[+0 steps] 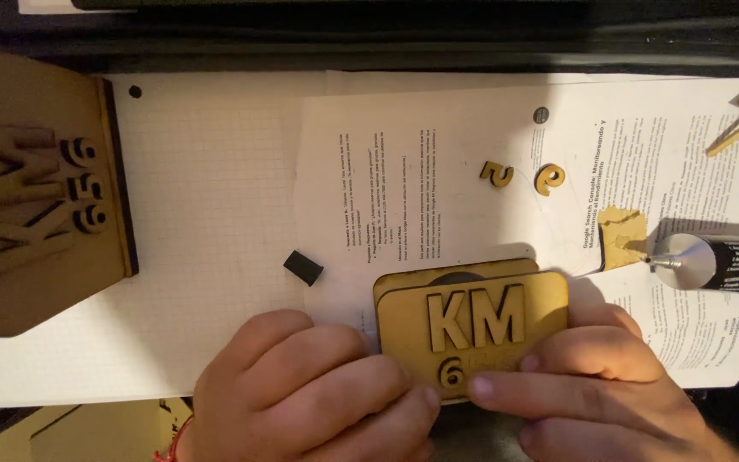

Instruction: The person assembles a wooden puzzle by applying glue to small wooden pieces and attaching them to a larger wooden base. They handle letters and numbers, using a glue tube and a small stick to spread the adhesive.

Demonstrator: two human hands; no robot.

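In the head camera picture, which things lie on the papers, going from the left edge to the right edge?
Large wooden plaque → small black block → wooden plaque held by both hands → wooden cut-out digit → second cut-out digit → scrap of wood → glue tube.

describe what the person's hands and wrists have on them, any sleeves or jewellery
Both hands are bare, with no gloves or rings visible. The left hand has a thin red cord bracelet at the wrist. The right hand shows no sleeve or band in view. Nails are short and unpainted.
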